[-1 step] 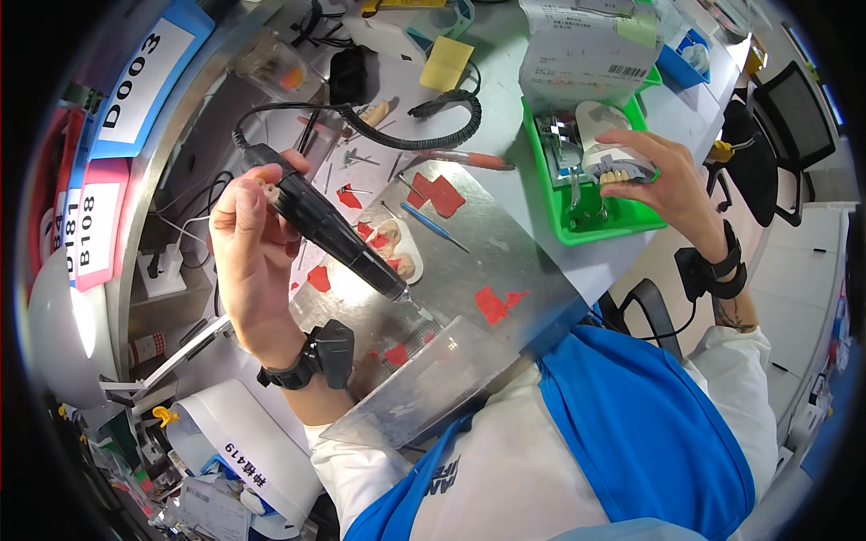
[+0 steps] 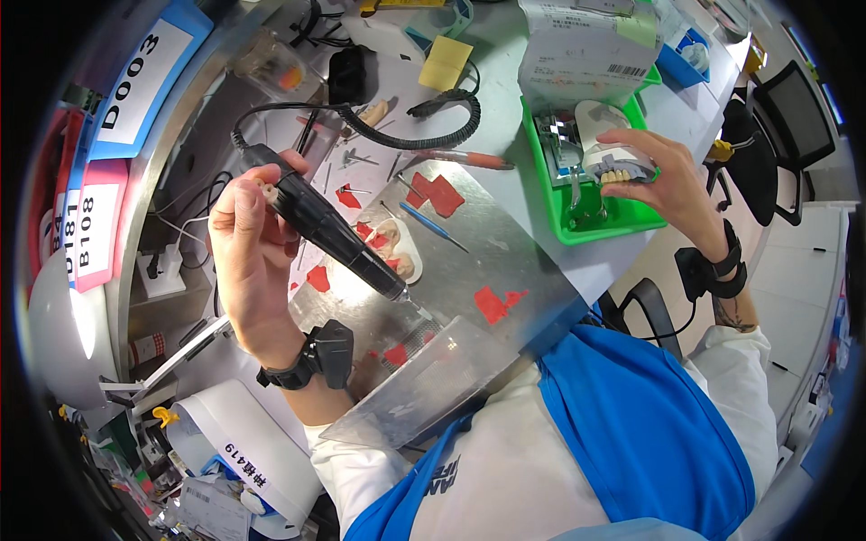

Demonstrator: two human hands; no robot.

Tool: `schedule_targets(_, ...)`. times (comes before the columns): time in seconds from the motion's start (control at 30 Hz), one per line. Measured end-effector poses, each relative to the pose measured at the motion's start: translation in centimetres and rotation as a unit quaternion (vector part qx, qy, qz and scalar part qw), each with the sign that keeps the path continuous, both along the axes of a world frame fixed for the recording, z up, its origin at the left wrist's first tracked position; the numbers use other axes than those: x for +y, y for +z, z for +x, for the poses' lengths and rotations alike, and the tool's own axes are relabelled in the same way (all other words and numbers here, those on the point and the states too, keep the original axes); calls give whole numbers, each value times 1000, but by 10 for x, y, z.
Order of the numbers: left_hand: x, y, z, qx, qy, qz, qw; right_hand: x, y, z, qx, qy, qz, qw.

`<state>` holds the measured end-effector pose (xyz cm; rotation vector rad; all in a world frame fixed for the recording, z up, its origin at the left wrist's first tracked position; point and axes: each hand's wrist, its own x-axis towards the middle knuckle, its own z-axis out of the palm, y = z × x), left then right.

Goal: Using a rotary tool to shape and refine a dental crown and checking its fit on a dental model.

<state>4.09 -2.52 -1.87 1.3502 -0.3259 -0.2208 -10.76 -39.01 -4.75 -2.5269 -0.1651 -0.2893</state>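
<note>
The left hand (image 2: 248, 257) is closed in a fist-like grip on a black handpiece (image 2: 329, 230) — a long, smooth, round tool that narrows to a thin metal tip pointing down and right over the bench. A coiled black cord (image 2: 424, 135) runs from its far end across the table. The wrist is bent, palm toward the tool, with a black wristband (image 2: 311, 361) on the forearm.

The right hand (image 2: 667, 185) reaches far right, fingers curled and pinching a dental model (image 2: 618, 167) — a pale grey cast w/ a row of yellowish teeth — just above the green tray (image 2: 586, 230). The tray is shiny plastic w/ low walls; inside are a metal articulator-like frame and some white plaster pieces, details too small to tell. A white box (image 2: 577, 45) stands at the tray's far edge.

The metal plate (image 2: 505, 243) in the middle is flat, dull grey and scratched, w/ red wax scraps (image 2: 437, 191) on it and a pink-and-cream denture piece (image 2: 388, 248) lying under the handpiece. A thin blue tool (image 2: 433, 225) lies near, to its right. A clear shield (image 2: 424, 388) tilts up at the near edge. A yellow note (image 2: 446, 61) is far, centre.
</note>
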Motion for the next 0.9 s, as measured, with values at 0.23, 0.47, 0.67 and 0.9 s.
schedule_targets(0.23,-1,1,-1,2,4,8,1000,4,28,-17,51,-32,91,994)
schedule_targets(0.47,-4,0,-3,1,-5,0,1000,20,41,-25,-140,-30,68,987)
schedule_targets(0.67,0,-1,0,-13,-13,-12,1000,45,36,-16,-144,40,116,982)
schedule_targets(0.9,3,0,1,-6,-5,-2,1000,70,36,-2,-157,74,140,975)
